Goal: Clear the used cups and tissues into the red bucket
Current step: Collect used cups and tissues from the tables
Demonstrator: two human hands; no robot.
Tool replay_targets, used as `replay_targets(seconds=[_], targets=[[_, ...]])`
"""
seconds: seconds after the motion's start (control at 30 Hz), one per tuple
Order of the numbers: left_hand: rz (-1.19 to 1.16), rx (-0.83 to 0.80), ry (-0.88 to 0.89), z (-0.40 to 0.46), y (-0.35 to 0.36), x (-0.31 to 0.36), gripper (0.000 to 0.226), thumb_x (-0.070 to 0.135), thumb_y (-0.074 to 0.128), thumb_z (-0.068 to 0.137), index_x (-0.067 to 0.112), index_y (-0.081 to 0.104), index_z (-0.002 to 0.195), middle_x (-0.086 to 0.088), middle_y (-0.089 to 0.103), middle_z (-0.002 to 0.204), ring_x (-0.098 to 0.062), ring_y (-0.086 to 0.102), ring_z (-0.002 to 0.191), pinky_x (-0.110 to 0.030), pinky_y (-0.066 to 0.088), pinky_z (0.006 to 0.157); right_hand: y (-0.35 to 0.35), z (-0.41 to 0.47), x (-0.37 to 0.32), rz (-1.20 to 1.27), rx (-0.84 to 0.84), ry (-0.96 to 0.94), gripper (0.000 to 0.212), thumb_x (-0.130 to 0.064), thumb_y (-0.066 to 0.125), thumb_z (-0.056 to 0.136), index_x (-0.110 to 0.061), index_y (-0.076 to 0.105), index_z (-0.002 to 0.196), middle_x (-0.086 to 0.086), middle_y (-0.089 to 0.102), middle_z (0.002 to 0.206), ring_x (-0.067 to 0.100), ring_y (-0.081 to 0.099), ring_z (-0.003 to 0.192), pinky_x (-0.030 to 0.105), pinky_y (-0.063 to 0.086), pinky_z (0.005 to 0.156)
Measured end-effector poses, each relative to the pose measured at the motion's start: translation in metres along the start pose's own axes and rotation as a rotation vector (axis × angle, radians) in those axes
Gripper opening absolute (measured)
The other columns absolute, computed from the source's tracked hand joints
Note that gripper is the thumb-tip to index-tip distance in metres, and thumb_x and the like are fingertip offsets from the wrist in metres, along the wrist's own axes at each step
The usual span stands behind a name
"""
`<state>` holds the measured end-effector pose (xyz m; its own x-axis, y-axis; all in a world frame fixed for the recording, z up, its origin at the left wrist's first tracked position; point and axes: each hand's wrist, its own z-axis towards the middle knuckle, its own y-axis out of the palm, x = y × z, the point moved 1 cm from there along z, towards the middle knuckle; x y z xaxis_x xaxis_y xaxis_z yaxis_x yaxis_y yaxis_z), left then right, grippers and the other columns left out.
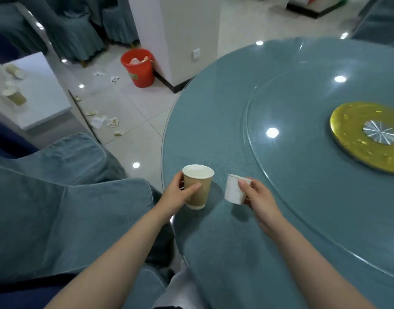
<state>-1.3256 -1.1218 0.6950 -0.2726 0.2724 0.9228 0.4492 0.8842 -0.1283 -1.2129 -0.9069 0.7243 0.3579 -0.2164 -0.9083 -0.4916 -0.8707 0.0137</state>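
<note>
My left hand (pixel 177 197) grips a tan paper cup (pixel 198 186) upright at the near edge of the round blue table (pixel 236 108). My right hand (pixel 258 197) pinches a small white paper cup (pixel 235 189), tilted and lifted a little above the tabletop. The red bucket (pixel 139 68) stands on the floor across the aisle beside a white pillar, with paper rubbish inside. Crumpled tissues (pixel 98 121) and scraps lie scattered on the tiles. More tan cups (pixel 15 95) lie on a white side table at the far left.
Blue covered chairs (pixel 57 197) stand close on my left. A glass turntable with a gold centre (pixel 367 134) takes up the table's middle. The white pillar (pixel 180 36) rises between table and bucket. Further covered chairs line the back.
</note>
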Motion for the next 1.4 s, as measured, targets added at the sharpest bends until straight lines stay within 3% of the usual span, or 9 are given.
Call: replay_targets(seconds=[0.2, 0.3, 0.43, 0.7, 0.83, 1.0, 1.07, 1.2, 1.4], targets=[[0.039, -0.065, 0.022, 0.051, -0.040, 0.021, 0.079, 0.052, 0.077, 0.067, 0.025, 0.048, 0.135, 0.011, 0.061, 0.126, -0.006, 0.058, 0.114, -0.018, 0.047, 0.082, 0.027, 0.017, -0.004, 0.113, 0.144, 0.003, 0.028, -0.032, 0.062, 0.093, -0.013, 0.066, 0.113, 0.014, 0.069, 0.109, 0.022, 0.063, 0.097, 0.045, 0.050, 0.091], [0.040, -0.103, 0.023, 0.065, -0.043, 0.026, 0.072, 0.046, 0.077, 0.071, 0.026, 0.048, 0.134, 0.009, 0.061, 0.126, -0.008, 0.058, 0.114, -0.020, 0.047, 0.083, 0.035, 0.023, -0.005, 0.116, 0.152, -0.001, 0.035, -0.034, 0.062, 0.093, -0.012, 0.062, 0.120, 0.011, 0.070, 0.113, 0.021, 0.065, 0.103, 0.039, 0.051, 0.089], [0.020, -0.133, 0.030, 0.074, -0.045, 0.032, 0.060, 0.036, 0.077, 0.079, 0.028, 0.049, 0.132, 0.010, 0.061, 0.124, -0.007, 0.058, 0.114, -0.018, 0.048, 0.081, 0.043, 0.032, -0.014, 0.098, 0.138, -0.010, 0.030, -0.033, 0.061, 0.094, -0.012, 0.065, 0.115, 0.008, 0.072, 0.109, 0.020, 0.066, 0.100, 0.033, 0.052, 0.082], [0.013, -0.100, 0.032, 0.107, -0.064, 0.047, 0.058, 0.032, 0.075, 0.083, 0.025, 0.048, 0.133, 0.008, 0.061, 0.125, -0.009, 0.059, 0.113, -0.025, 0.049, 0.088, 0.069, 0.063, -0.033, 0.125, 0.149, 0.011, 0.028, -0.029, 0.060, 0.095, -0.010, 0.065, 0.114, 0.011, 0.071, 0.111, 0.026, 0.067, 0.107, 0.040, 0.054, 0.089], [0.001, -0.087, 0.044, 0.147, -0.067, 0.064, 0.052, 0.030, 0.075, 0.083, 0.031, 0.045, 0.126, 0.012, 0.059, 0.119, 0.000, 0.059, 0.104, -0.016, 0.049, 0.078, 0.083, 0.094, -0.044, 0.121, 0.201, 0.025, 0.029, -0.028, 0.061, 0.094, -0.009, 0.064, 0.116, 0.010, 0.071, 0.112, 0.024, 0.067, 0.105, 0.040, 0.054, 0.090], [0.105, -0.172, 0.067, 0.212, -0.067, 0.097, 0.066, 0.024, 0.079, 0.079, 0.020, 0.043, 0.133, -0.006, 0.048, 0.135, -0.021, 0.053, 0.120, -0.044, 0.045, 0.105, 0.093, 0.134, -0.069, 0.154, 0.314, -0.009, 0.027, -0.026, 0.065, 0.092, -0.010, 0.064, 0.114, 0.000, 0.073, 0.101, 0.008, 0.067, 0.087, 0.021, 0.052, 0.070], [0.094, -0.215, 0.078, 0.233, -0.065, 0.106, 0.068, 0.024, 0.079, 0.079, 0.019, 0.041, 0.135, -0.006, 0.049, 0.136, -0.021, 0.054, 0.120, -0.043, 0.046, 0.104, 0.096, 0.147, -0.077, 0.159, 0.343, -0.019, 0.028, -0.027, 0.068, 0.089, -0.012, 0.065, 0.113, 0.000, 0.071, 0.098, 0.008, 0.066, 0.084, 0.022, 0.051, 0.071], [0.075, -0.288, 0.055, 0.258, -0.055, 0.110, 0.060, 0.021, 0.079, 0.079, 0.025, 0.039, 0.123, -0.001, 0.057, 0.124, -0.010, 0.059, 0.102, -0.025, 0.050, 0.082, 0.102, 0.158, -0.080, 0.214, 0.411, 0.003, 0.033, -0.031, 0.073, 0.084, -0.016, 0.065, 0.111, 0.000, 0.073, 0.102, 0.014, 0.068, 0.090, 0.025, 0.052, 0.068], [0.063, -0.334, 0.041, 0.268, -0.043, 0.111, 0.064, 0.022, 0.080, 0.077, 0.027, 0.036, 0.124, 0.013, 0.056, 0.112, -0.005, 0.057, 0.100, -0.029, 0.048, 0.085, 0.100, 0.157, -0.080, 0.210, 0.441, 0.006, 0.049, -0.041, 0.081, 0.074, -0.015, 0.063, 0.112, 0.006, 0.071, 0.107, 0.019, 0.068, 0.096, 0.032, 0.054, 0.070]])
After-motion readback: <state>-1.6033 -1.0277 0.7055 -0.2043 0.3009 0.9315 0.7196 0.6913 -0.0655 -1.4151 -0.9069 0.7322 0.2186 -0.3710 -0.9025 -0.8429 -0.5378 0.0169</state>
